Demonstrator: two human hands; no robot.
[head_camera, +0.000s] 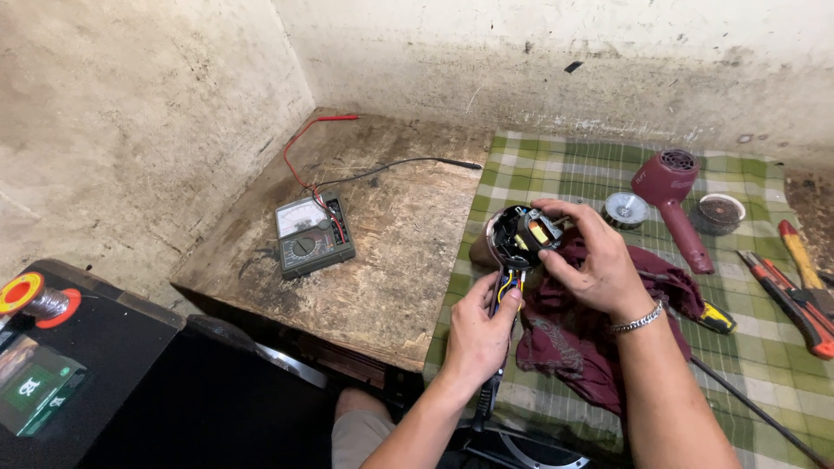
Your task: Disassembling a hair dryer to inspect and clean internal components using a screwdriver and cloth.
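My left hand (479,334) grips the handle of an opened hair dryer (514,239), with coloured wires showing between the fingers. My right hand (593,256) wraps around the dryer's open round head, fingertips on the motor and yellow parts inside. A maroon cloth (569,334) lies under both hands on the green checked mat (756,347). A silver bracelet circles my right wrist.
An analog multimeter (313,236) with red and black leads sits on the worn wooden bench (391,260). A maroon dryer shell (673,200), a round metal grille (625,208), a dark round cap (719,213), pliers (795,300) and a screwdriver (799,254) lie at the right. A solder spool (39,300) is at the left.
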